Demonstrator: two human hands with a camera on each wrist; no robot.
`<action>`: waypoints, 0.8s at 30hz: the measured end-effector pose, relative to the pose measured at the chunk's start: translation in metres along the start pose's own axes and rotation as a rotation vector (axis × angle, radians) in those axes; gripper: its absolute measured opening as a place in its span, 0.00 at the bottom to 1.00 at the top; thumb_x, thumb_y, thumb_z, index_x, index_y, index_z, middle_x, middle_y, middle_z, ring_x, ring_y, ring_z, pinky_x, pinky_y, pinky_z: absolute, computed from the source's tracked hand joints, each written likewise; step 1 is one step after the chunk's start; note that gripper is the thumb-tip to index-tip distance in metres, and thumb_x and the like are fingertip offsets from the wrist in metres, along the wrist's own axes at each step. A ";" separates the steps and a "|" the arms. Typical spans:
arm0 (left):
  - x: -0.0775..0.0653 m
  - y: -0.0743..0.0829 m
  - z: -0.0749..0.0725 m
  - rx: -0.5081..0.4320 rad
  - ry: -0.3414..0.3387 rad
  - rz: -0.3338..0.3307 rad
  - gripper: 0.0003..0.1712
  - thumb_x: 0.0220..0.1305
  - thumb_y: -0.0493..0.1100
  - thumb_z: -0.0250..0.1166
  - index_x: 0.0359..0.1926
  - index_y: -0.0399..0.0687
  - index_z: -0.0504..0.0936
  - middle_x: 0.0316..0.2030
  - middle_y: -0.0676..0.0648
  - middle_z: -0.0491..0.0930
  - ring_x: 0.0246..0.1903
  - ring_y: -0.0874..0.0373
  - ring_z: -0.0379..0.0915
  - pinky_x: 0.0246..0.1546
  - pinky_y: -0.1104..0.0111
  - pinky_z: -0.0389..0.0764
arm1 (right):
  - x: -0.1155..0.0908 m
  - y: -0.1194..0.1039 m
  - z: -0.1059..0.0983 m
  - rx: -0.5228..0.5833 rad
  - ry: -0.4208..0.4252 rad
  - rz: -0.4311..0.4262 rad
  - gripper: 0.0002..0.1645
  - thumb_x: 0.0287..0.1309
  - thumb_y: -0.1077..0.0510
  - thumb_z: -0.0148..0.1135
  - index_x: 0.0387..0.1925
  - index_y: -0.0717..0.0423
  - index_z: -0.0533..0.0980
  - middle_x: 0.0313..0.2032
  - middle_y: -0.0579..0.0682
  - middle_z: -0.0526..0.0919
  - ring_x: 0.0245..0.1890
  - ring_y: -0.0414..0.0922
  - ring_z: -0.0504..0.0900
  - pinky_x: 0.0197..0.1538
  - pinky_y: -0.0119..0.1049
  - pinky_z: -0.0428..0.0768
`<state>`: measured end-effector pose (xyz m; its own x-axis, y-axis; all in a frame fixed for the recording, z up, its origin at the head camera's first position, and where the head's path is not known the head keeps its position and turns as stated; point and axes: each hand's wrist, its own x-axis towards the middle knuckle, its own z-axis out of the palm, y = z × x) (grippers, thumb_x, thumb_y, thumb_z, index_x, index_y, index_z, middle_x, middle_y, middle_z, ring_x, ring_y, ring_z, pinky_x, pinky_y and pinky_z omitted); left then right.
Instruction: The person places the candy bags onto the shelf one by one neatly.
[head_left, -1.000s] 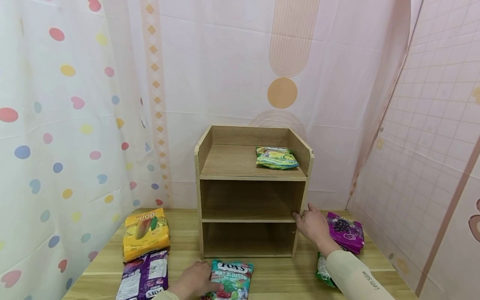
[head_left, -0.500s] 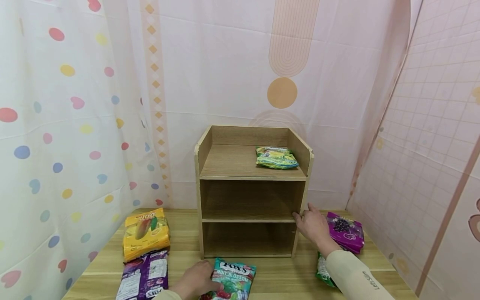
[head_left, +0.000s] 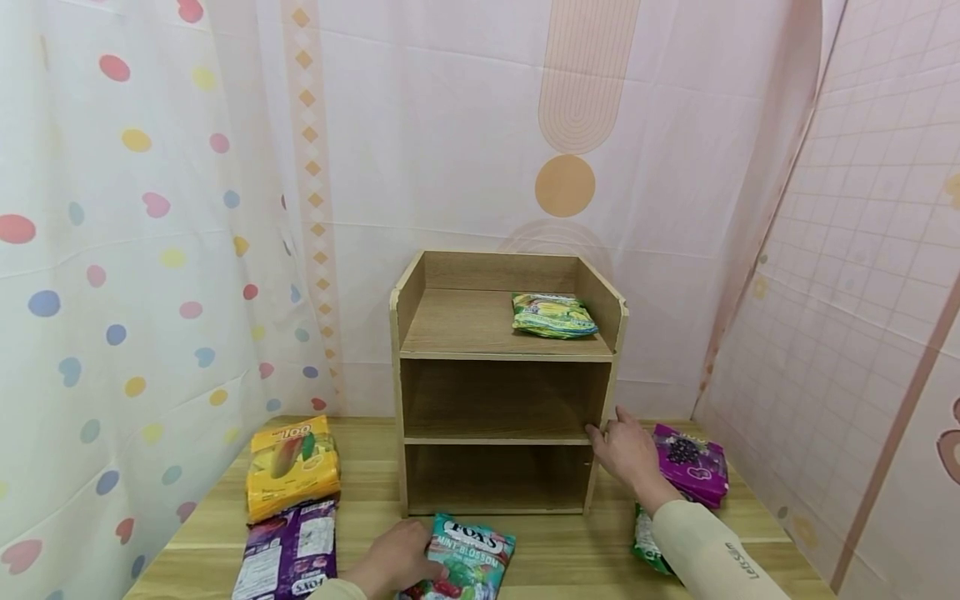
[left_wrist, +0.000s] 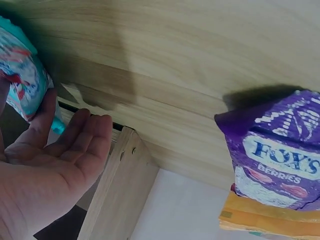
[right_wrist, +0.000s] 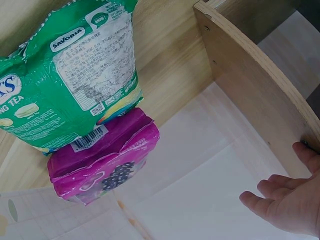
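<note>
My left hand [head_left: 397,558] pinches the left side of a teal Fox's Mint Blossom candy bag [head_left: 471,560], thumb over its front. In the left wrist view the teal bag [left_wrist: 22,70] is partly cut off, with a finger against its edge. The bag is tilted in front of a wooden shelf unit [head_left: 510,357]. My right hand [head_left: 626,450] rests at the unit's right side panel; in the right wrist view the thumb touches the panel's front edge [right_wrist: 260,55] while the other fingers extend loosely. A green and yellow candy bag [head_left: 553,316] lies on the top shelf.
On the left of the table stand a yellow mango candy bag [head_left: 292,468] and a purple Fox's Berries bag [head_left: 288,550]. Beyond my right forearm are a magenta grape candy bag [head_left: 693,467] and a green Fox's bag [right_wrist: 75,75]. Patterned curtains [head_left: 465,150] hang behind.
The teal Mint Blossom bag has shifted slightly right and tilted clockwise in my left hand, which moved a little with it. My right hand has stayed at the shelf panel.
</note>
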<state>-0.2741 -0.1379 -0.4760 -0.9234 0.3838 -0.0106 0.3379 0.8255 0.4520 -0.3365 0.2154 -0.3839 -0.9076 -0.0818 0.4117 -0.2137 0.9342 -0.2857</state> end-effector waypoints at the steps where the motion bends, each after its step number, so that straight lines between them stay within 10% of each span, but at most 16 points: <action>1: 0.000 0.001 0.000 -0.006 0.009 0.003 0.20 0.53 0.51 0.75 0.31 0.38 0.81 0.31 0.44 0.78 0.33 0.49 0.74 0.36 0.52 0.77 | 0.000 0.000 0.000 -0.001 0.001 0.000 0.27 0.71 0.50 0.53 0.35 0.72 0.83 0.60 0.74 0.72 0.64 0.65 0.69 0.63 0.56 0.69; 10: 0.003 0.006 0.000 -0.039 0.013 0.024 0.29 0.53 0.46 0.75 0.52 0.31 0.82 0.45 0.35 0.82 0.47 0.37 0.77 0.49 0.43 0.76 | -0.001 0.000 0.000 -0.016 -0.002 -0.001 0.27 0.71 0.50 0.54 0.36 0.73 0.83 0.60 0.74 0.72 0.63 0.66 0.70 0.62 0.57 0.70; 24: 0.006 0.003 -0.003 -0.063 0.027 0.096 0.26 0.52 0.44 0.76 0.51 0.35 0.85 0.42 0.40 0.85 0.44 0.41 0.80 0.45 0.47 0.79 | 0.000 0.000 0.000 -0.005 0.006 0.000 0.27 0.70 0.49 0.53 0.29 0.70 0.83 0.61 0.74 0.71 0.62 0.66 0.70 0.60 0.57 0.72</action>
<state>-0.2790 -0.1341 -0.4719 -0.8923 0.4476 0.0587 0.4134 0.7579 0.5047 -0.3361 0.2154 -0.3840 -0.9055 -0.0797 0.4167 -0.2119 0.9359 -0.2815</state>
